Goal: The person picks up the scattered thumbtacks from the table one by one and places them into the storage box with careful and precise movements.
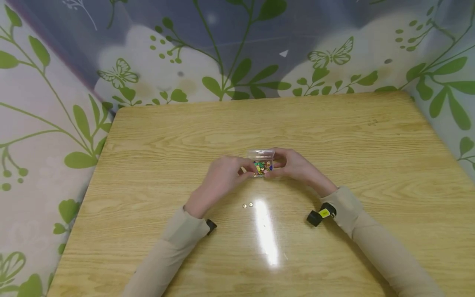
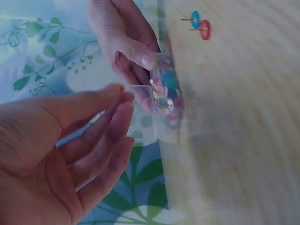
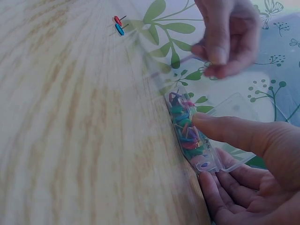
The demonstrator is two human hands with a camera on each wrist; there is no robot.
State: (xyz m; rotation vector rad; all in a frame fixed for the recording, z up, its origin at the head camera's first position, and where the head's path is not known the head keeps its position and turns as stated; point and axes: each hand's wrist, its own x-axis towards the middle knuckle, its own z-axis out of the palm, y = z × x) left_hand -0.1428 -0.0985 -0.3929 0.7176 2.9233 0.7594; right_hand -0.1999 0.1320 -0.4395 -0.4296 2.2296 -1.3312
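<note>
A small clear plastic box (image 1: 263, 173) of colourful thumbtacks stands on the table, its hinged lid (image 1: 261, 154) raised. My right hand (image 1: 293, 163) grips its right side, thumb on the near edge and fingers behind. My left hand (image 1: 222, 173) is at the box's left side. In the left wrist view the left thumb and fingertips (image 2: 119, 91) come close together near the raised lid; I cannot tell whether a tack is between them. A blue thumbtack (image 2: 195, 19) and a red thumbtack (image 2: 205, 30) lie side by side on the table, nearer me than the box.
The wood-grain table (image 1: 178, 136) meets a wall with a leaf and butterfly print (image 1: 243, 78) at its back. A bright light reflection (image 1: 266, 235) streaks the tabletop near the two loose tacks. Black wrist devices (image 1: 315, 218) sit by both beige sleeves.
</note>
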